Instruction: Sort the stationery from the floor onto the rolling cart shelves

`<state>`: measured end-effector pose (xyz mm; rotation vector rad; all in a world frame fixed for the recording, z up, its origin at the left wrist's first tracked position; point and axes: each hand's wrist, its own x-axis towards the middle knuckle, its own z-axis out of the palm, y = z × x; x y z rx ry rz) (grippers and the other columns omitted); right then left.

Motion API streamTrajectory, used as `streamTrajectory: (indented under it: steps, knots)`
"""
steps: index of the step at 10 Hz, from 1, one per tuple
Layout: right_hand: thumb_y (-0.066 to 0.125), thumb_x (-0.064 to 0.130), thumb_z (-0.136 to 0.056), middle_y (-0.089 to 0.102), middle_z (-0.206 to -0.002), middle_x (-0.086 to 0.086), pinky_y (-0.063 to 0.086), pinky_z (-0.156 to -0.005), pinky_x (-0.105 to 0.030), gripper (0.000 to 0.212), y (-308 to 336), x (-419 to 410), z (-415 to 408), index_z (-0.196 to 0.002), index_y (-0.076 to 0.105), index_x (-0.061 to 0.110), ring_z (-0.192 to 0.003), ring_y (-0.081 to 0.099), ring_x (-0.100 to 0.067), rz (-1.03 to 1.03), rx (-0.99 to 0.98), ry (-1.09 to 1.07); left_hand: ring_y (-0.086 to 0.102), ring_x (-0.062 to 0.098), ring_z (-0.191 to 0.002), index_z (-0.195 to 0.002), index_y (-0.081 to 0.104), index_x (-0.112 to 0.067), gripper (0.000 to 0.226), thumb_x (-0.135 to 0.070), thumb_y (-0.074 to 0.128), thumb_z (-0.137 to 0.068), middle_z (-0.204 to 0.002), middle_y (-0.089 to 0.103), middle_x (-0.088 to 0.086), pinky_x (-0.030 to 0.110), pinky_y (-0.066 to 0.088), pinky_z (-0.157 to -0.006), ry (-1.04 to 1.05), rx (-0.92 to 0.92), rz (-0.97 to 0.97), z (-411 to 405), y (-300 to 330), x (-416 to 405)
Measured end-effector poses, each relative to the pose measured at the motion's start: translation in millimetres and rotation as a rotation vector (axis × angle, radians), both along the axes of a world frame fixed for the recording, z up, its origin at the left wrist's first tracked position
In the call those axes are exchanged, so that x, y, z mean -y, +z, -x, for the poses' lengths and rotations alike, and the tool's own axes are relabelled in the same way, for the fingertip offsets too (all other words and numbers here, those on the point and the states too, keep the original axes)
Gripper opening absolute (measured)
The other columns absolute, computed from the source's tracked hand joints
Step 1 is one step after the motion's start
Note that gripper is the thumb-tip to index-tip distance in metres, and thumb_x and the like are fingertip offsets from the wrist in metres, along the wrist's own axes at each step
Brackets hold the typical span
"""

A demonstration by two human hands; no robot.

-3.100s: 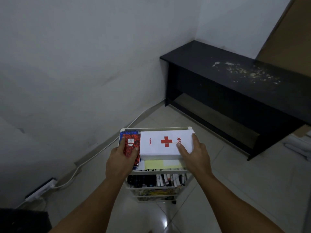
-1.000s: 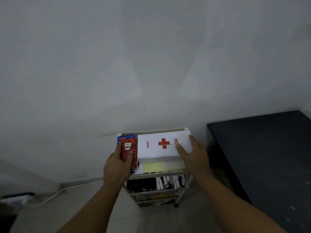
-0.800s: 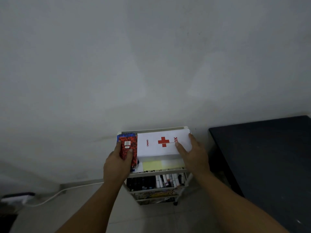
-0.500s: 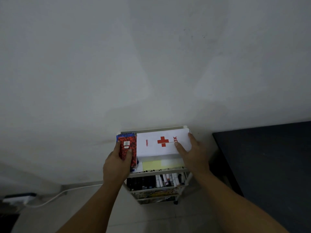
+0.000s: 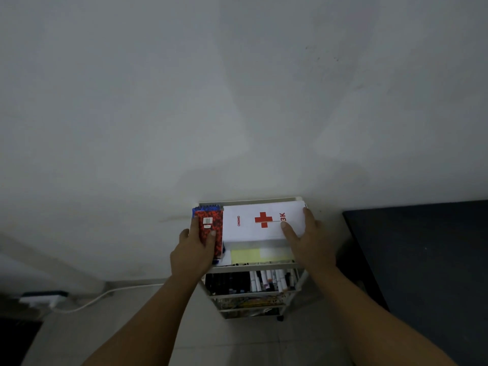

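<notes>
Both hands are on the cart's [image 5: 250, 268] top shelf now. The left hand [image 5: 192, 253] curls its fingers round the red notebook [image 5: 211, 228], whose long axis runs away from the person. The right hand [image 5: 307, 240] lies flat, fingers straight, on the white box [image 5: 253, 223] just beside it, nearer the dark bench [image 5: 422, 260].

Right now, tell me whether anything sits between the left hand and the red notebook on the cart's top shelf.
Nothing visible does. The left hand already grips the red notebook, thumb on its cover, at the left end of the cart top shelf, beside the white box the right hand touches.
</notes>
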<state>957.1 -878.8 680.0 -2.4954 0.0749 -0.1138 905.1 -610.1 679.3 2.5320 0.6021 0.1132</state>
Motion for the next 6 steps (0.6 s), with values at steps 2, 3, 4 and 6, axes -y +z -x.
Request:
streamTrajectory:
  steps: [2, 3, 4, 6]
  knots:
    - [0.043, 0.074, -0.081, 0.052, -0.123, -0.009, 0.053, -0.084, -0.04, 0.08, 6.3, 3.1, 5.7, -0.141, 0.034, 0.022, -0.108, 0.052, -0.025, -0.011, 0.094, -0.024, 0.047, 0.043, -0.125, -0.149, 0.015, -0.026, 0.072, -0.062, 0.038, -0.091, -0.15, 0.031, 0.02, 0.054, 0.043, -0.097, 0.019, -0.007, -0.063, 16.3, 4.6, 3.1]
    - [0.041, 0.075, -0.082, 0.047, -0.129, -0.01, 0.049, -0.09, -0.047, 0.077, 4.5, 6.8, 11.5, -0.138, 0.037, 0.023, -0.117, 0.044, -0.027, 0.033, 0.139, -0.015, 0.042, 0.041, -0.13, -0.147, 0.025, -0.02, 0.069, -0.059, 0.039, -0.092, -0.151, 0.032, 0.02, 0.054, 0.041, -0.099, 0.042, 0.024, -0.081, 27.6, 9.0, 6.0]
    - [0.047, 0.065, -0.085, 0.045, -0.131, -0.012, 0.047, -0.092, -0.049, 0.067, 9.1, 10.0, 23.6, -0.135, 0.042, 0.02, -0.12, 0.043, -0.03, 0.007, 0.21, -0.01, 0.059, 0.031, -0.103, -0.128, 0.051, -0.015, 0.051, -0.049, 0.043, -0.091, -0.121, 0.06, 0.012, 0.043, 0.052, -0.081, -0.004, 0.238, -0.084, 41.5, 12.7, 6.9]
    - [0.057, 0.027, -0.089, 0.064, -0.106, -0.009, 0.038, -0.087, -0.011, 0.033, 58.8, 10.5, 65.0, -0.113, 0.064, 0.005, -0.097, 0.058, -0.018, -0.271, 0.507, -0.029, 0.06, 0.023, -0.072, -0.092, 0.065, -0.013, 0.021, -0.03, 0.054, -0.086, -0.08, 0.066, 0.004, 0.034, 0.05, -0.061, -0.046, 0.341, -0.129, 62.4, 22.8, 13.4]
